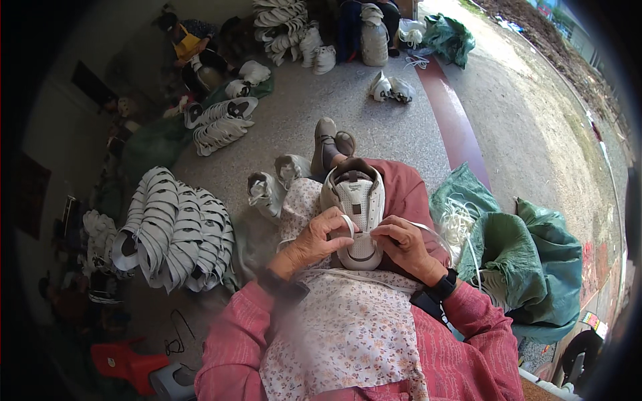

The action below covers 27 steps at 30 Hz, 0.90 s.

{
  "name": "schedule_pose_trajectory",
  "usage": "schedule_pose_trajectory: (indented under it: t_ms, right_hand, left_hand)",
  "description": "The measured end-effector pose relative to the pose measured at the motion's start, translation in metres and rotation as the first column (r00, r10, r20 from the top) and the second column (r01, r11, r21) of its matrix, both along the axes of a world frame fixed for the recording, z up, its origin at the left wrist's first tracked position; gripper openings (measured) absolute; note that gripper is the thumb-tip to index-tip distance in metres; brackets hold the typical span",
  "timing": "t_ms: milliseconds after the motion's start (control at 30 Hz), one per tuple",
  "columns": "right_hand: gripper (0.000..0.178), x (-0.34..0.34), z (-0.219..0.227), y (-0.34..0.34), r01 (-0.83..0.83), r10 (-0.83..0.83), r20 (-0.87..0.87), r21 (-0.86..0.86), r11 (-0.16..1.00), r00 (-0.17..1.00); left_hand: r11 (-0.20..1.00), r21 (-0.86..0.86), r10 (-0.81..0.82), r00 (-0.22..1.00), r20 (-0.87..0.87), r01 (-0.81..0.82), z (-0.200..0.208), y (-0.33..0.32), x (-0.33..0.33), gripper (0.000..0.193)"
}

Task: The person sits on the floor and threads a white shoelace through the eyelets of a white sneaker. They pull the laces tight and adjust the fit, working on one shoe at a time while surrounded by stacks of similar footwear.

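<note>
We had room to reach over the speckled floor (384,137) beyond the feet (324,142), but loose shoes (265,195) and stacked shoe uppers (177,230) blocked our left, the green sack (556,240) our right, and a white lace (434,234) arced just beside our right hand (403,244).

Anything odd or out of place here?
Mildly: loose white cord lies looped on the floor near the reddish strip, apart from the white lace bundle by the green bag. It looks dropped. No spill or damage stands out; the shoe at centre looks normal.
</note>
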State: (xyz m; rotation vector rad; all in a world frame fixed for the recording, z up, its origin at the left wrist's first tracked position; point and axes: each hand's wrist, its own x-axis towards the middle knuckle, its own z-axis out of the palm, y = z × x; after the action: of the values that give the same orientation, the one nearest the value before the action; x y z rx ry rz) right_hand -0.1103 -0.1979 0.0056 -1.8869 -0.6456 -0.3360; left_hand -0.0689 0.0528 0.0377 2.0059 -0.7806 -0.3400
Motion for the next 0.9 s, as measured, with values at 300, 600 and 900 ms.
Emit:
schedule_pose_trajectory:
  t_ms: [300, 600, 900]
  right_hand:
    - [0.013, 0.0018, -0.0023, 0.0053, 0.032, -0.03, 0.036, -0.054, 0.998, 0.999]
    - [0.014, 0.0013, -0.0008, 0.0054, -0.002, 0.003, 0.015, -0.029, 1.0, 1.0]
    - [0.012, 0.002, -0.0022, 0.0054, 0.003, -0.003, 0.003, -0.034, 0.999, 1.0]
  left_hand:
    - [1.0, 0.012, -0.003, 1.0, 0.029, 0.003, -0.0005, 0.001, 0.001, 0.025]
    - [1.0, -0.011, 0.004, 1.0, 0.029, -0.003, -0.0039, 0.0019, 0.0006, 0.027]
    - [1.0, -0.006, -0.001, 0.998, 0.063, 0.001, -0.0024, 0.0017, 0.0005, 0.027]
